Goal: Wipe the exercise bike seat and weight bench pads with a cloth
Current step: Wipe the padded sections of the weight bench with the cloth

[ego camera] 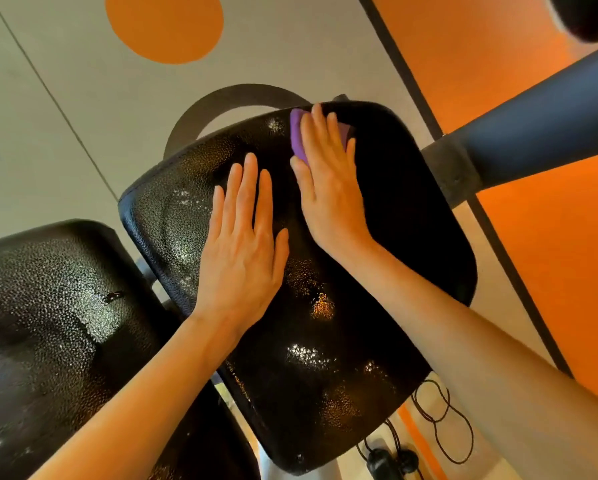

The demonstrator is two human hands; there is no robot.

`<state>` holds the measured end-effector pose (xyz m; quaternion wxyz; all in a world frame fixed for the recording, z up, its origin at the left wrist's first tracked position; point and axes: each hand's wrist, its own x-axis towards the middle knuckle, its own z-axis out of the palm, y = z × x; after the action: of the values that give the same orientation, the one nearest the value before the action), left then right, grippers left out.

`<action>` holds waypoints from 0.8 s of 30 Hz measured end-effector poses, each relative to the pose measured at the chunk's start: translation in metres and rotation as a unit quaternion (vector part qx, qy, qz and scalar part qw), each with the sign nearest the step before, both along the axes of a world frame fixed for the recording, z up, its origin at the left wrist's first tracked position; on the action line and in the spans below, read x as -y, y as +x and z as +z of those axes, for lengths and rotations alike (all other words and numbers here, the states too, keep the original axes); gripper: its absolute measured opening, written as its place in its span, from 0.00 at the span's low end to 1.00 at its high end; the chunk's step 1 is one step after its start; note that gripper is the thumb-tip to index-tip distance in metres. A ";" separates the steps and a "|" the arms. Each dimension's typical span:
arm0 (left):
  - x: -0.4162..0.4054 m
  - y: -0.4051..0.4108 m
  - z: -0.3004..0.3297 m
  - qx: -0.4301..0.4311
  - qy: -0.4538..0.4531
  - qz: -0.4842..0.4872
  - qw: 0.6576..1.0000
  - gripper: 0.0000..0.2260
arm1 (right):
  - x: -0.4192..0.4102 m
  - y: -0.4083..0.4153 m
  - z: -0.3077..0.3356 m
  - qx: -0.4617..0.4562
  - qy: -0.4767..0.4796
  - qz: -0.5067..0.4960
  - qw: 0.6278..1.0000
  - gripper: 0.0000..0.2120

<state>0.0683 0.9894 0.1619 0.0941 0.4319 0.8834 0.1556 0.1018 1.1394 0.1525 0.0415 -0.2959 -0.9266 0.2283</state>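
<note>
A black textured weight bench pad [411,237] fills the middle of the view, tilted, with its far end at the top. My right hand [328,181] lies flat near that far end and presses a purple cloth [297,136] onto the pad; most of the cloth is hidden under the fingers. My left hand [245,244] rests flat on the pad just left of the right hand, fingers straight and holding nothing. A second black pad [48,323] lies at the lower left, separated from the first by a narrow gap.
A dark padded bar [539,123] on a metal bracket [453,171] juts in from the upper right, close to the pad's edge. Black cords and plugs [429,427] lie on the floor below the pad. The floor is grey with orange patches.
</note>
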 end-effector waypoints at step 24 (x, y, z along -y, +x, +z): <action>0.001 0.000 0.000 0.026 0.018 -0.007 0.999 0.29 | -0.017 -0.018 0.003 -0.020 -0.057 0.117 0.991 0.23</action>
<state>0.0682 0.9881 0.1615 0.1099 0.4354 0.8747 0.1824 0.0837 1.1565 0.1554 0.0165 -0.1821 -0.9394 0.2899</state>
